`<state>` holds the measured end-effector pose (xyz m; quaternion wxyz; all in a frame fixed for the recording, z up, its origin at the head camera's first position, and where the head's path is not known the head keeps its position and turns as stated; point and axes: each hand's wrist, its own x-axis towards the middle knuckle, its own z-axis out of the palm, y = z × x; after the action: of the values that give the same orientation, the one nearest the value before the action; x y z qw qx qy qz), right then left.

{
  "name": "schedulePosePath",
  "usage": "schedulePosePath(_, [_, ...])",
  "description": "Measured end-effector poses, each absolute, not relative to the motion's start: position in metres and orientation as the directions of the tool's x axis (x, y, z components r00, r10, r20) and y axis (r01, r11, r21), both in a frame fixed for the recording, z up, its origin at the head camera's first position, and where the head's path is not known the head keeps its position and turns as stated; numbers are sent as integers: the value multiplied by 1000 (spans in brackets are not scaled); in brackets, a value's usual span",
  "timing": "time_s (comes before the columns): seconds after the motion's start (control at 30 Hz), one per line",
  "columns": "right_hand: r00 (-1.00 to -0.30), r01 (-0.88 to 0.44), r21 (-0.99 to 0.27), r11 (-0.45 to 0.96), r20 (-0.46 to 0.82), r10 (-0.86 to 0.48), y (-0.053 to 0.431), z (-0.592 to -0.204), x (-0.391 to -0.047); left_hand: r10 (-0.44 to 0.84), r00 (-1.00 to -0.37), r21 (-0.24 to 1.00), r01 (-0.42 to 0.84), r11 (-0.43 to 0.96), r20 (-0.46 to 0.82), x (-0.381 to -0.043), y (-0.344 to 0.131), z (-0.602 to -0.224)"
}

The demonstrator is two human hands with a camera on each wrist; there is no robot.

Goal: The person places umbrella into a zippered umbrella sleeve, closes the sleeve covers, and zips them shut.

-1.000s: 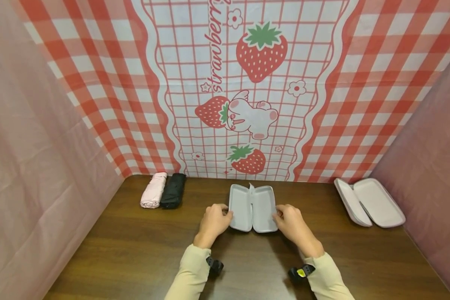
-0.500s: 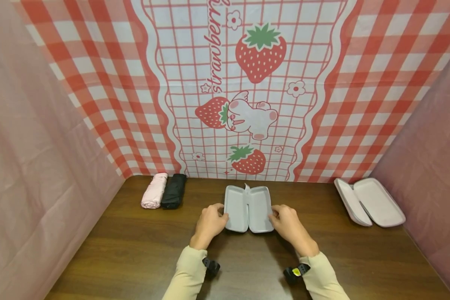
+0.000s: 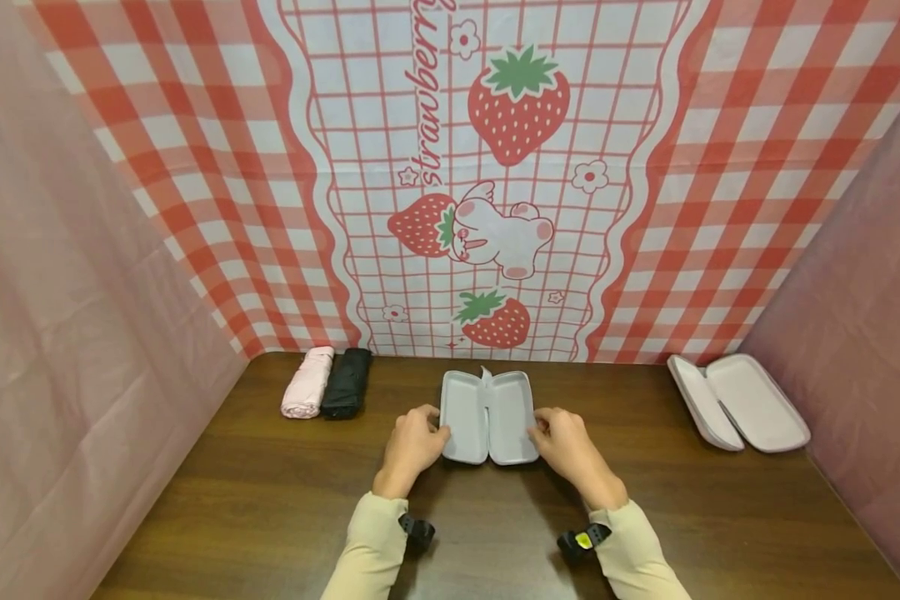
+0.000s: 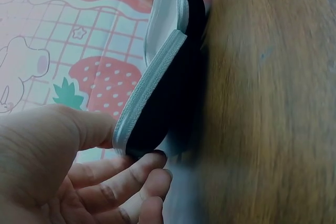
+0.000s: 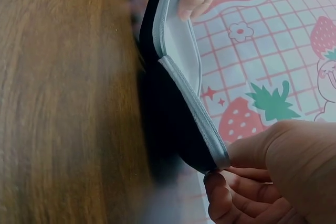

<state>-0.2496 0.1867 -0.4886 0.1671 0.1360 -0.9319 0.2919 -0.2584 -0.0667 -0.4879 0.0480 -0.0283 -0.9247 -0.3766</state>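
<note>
"How many cases are there?"

"Two. One rectangular zip case with pale-grey halves and a black outer shell (image 3: 467, 417) lies open at the lower centre of the frame. One pale pinkish-grey hinged case (image 3: 757, 404) lies open near the right edge."

"And rolled bundles?"

"Two, side by side left of centre: one pale-pink folded roll (image 3: 309, 383) and one black folded roll (image 3: 347, 385)."

"Hands?"

"Two, in cream sleeves (image 3: 371, 537). The left hand (image 3: 411, 443) pinches the zip case's left edge, thumb on the grey rim, fingers against the black shell. The right hand (image 3: 572, 446) pinches its right edge the same way."

"Strawberries?"

"Three red ones, printed on the red-and-white checked cloth (image 3: 607, 242) filling the upper frame."

"What differs from a second ago?"

"The zip case and both hands have slid a little toward the left of the frame, over the brown wood-grain table (image 3: 270, 508). Both pinches look unchanged. The two rolls and the pinkish-grey case stay where they were."
</note>
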Motion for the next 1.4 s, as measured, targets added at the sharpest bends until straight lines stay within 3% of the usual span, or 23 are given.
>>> schedulePosePath(0.2, [-941, -293, -557, 777, 311, -132, 184, -488, -249, 3, -995, 687, 74, 723, 104, -257, -70, -487])
schedulePosePath(0.63, [-945, -287, -561, 776, 297, -134, 181, -486, -244, 24, -997, 682, 72, 727, 80, -253, -78, -484])
schedulePosePath(1.03, [-926, -328, -531, 781, 346, -153, 182, -488, -235, 102, -991, 632, 137, 763, 92, -243, -77, -487])
schedulePosePath(1.4, [-943, -305, -554, 774, 292, -163, 189, -489, -217, 191, -979, 633, 189, 751, 66, -229, -80, -484])
